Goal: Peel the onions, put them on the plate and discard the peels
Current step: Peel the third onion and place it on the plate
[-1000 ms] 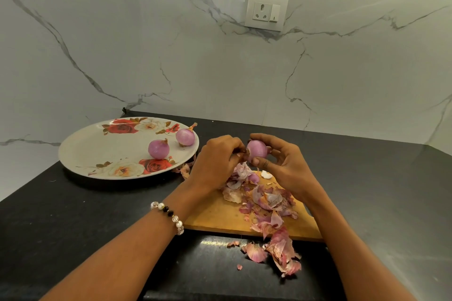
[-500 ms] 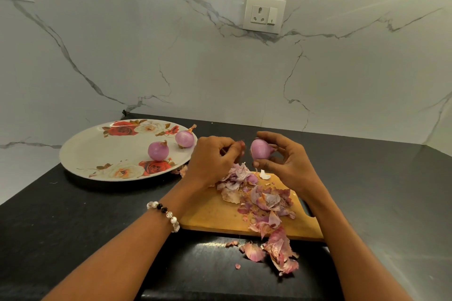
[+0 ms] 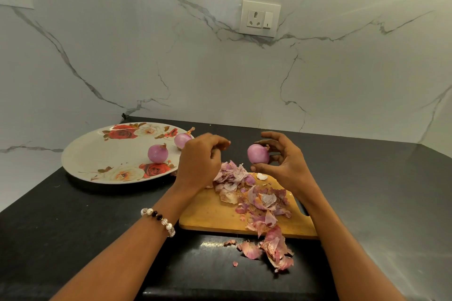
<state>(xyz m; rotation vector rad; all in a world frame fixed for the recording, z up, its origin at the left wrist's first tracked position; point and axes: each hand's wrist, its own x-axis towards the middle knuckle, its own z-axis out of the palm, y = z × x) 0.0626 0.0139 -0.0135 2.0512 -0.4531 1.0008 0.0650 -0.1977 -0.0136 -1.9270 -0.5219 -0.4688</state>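
My right hand point(image 3: 286, 164) grips a peeled purple onion point(image 3: 258, 154) between thumb and fingers, above the far end of the wooden cutting board point(image 3: 210, 212). My left hand point(image 3: 198, 161) hovers just left of it, apart from the onion, fingers curled with the tips pinched together; I can make out no peel in them. Two peeled onions point(image 3: 158, 153) point(image 3: 182, 139) lie on the floral plate point(image 3: 73, 161) at the left. Loose purple peels point(image 3: 259, 200) cover the board's right half.
More peels point(image 3: 276, 249) have spilled off the board onto the black counter point(image 3: 73, 239) near its front edge. The marble wall with a socket point(image 3: 259, 18) stands close behind. The plate sits at the counter's back left corner.
My left hand has pulled away leftward from the onion, opening a gap between the hands. My right hand has kept the onion and shifted slightly right.
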